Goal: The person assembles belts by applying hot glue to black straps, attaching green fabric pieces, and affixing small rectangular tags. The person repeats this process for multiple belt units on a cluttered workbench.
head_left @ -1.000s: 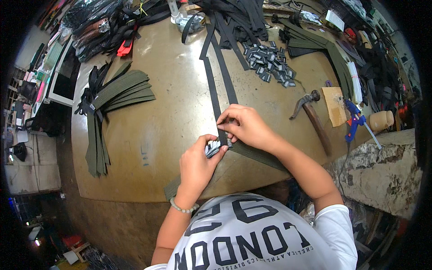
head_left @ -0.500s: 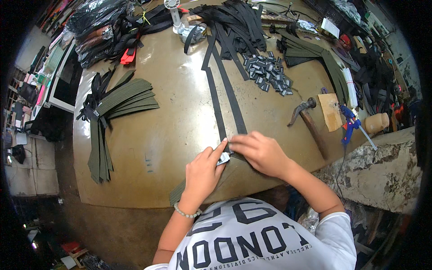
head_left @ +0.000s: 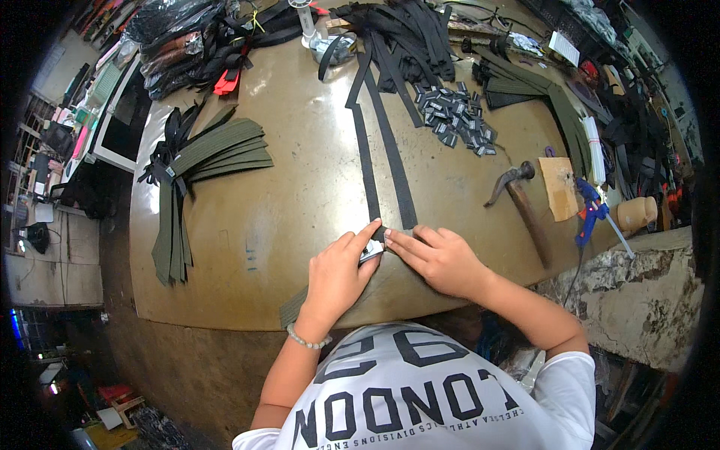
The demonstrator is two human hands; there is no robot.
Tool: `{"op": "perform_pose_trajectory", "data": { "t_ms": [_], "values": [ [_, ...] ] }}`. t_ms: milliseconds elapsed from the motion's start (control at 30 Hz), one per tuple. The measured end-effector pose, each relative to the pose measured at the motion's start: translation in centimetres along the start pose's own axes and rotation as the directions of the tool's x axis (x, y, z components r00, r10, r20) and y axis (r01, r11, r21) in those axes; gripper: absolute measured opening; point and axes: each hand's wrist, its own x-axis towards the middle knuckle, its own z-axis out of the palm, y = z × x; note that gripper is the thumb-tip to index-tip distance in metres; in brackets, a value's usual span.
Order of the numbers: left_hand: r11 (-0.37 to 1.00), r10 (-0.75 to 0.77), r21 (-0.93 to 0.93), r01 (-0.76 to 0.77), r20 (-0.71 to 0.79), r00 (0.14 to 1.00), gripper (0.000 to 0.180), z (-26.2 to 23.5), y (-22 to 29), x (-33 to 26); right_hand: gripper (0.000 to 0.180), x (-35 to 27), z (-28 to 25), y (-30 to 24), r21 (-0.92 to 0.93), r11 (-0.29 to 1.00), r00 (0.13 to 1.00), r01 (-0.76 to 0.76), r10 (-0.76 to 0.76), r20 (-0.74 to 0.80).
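Observation:
My left hand (head_left: 339, 264) is closed, its index fingertip pressed on the near end of a black webbing strap (head_left: 365, 169). A small white-and-dark piece (head_left: 371, 250) shows between its thumb and index finger; its kind is unclear. Fingers together, my right hand (head_left: 448, 264) pinches at the same spot, touching the strap beside the left fingertip. A second length of black strap (head_left: 391, 157) runs down to the right fingers. Beneath my hands lies an olive webbing strap (head_left: 294, 306), reaching to the table's near edge. My fingers hide where the straps meet.
Olive straps (head_left: 225, 150) lie fanned at left. Small black labelled pieces (head_left: 454, 120) are heaped beyond my right hand, below piled black straps (head_left: 409, 37). A hammer (head_left: 525, 206), a cardboard piece (head_left: 559, 187) and a blue glue gun (head_left: 591, 214) lie at right on the table (head_left: 217, 247).
My right fingers have come down and settled against the strap end beside my left fingertip. The whole view has shifted slightly, with the table now sitting higher and more to the right.

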Motion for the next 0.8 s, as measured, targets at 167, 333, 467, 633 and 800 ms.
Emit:
{"op": "perform_pose_trajectory", "data": {
  "t_ms": [167, 333, 467, 633, 800],
  "values": [
    [0.986, 0.111, -0.099, -0.135, -0.212, 0.971, 0.052, -0.1, 0.1, -0.8, 0.043, -4.7, -1.5, 2.0, -0.012, 0.848, 0.822, -0.530, 0.511, -0.253],
    [0.985, -0.016, -0.171, -0.037, -0.296, 0.955, 0.048, -0.6, -1.2, -2.7, 0.032, -9.2, -5.0, 4.4, -0.092, 0.428, 0.435, -0.899, 0.852, -0.292],
    [0.982, -0.086, -0.187, 0.037, -0.259, 0.962, 0.046, 0.3, -1.5, -3.1, 0.033, -6.7, -6.7, 1.0, 0.375, 0.192, 0.219, -0.907, 0.975, 0.028],
    [0.981, -0.078, -0.191, 0.023, -0.285, 0.955, 0.042, 0.8, -1.9, -3.4, 0.027, -2.5, -3.7, -4.7, 0.408, 0.678, 0.778, -0.612, 0.608, 0.157],
    [0.970, -0.111, -0.233, 0.070, -0.164, 0.980, 0.038, 0.3, -2.0, -3.6, 0.028, -1.4, -3.7, -4.7, 0.562, 0.545, 0.716, -0.622, 0.686, 0.126]
  ]
}}
